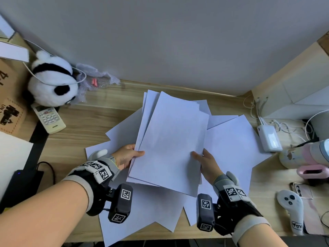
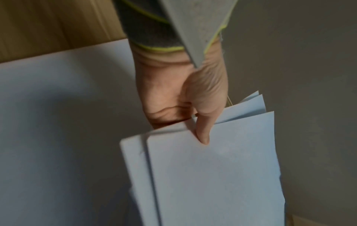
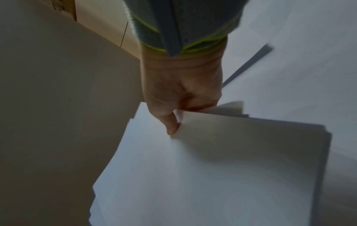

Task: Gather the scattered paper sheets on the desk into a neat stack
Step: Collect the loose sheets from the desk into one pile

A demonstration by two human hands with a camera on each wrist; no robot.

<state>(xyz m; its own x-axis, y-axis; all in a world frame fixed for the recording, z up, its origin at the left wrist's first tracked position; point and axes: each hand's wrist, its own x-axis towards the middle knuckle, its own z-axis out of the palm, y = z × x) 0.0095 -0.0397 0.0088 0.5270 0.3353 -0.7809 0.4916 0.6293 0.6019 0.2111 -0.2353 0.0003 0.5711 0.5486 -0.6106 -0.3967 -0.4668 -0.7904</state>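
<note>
Right now you are working over the wooden desk, where loose paper sheets are lying fanned out and overlapping beneath your arms. Above them you are holding the gathered bundle, several sheets lifted clear of the desk and not yet squared: corners are peeking out at the far end and along the left edge. Your left hand is pinching the bundle's near-left edge, thumb on top and fingers hidden beneath, and your right hand is gripping the near-right edge the same way, thumb pressing the top sheet. Judging by the look, the paper is light, thin and floppy, and the smooth sheets are likely to slide on one another, so you are better off keeping hold at opposite long edges near the lower corners, gripping gently to avoid creasing.
</note>
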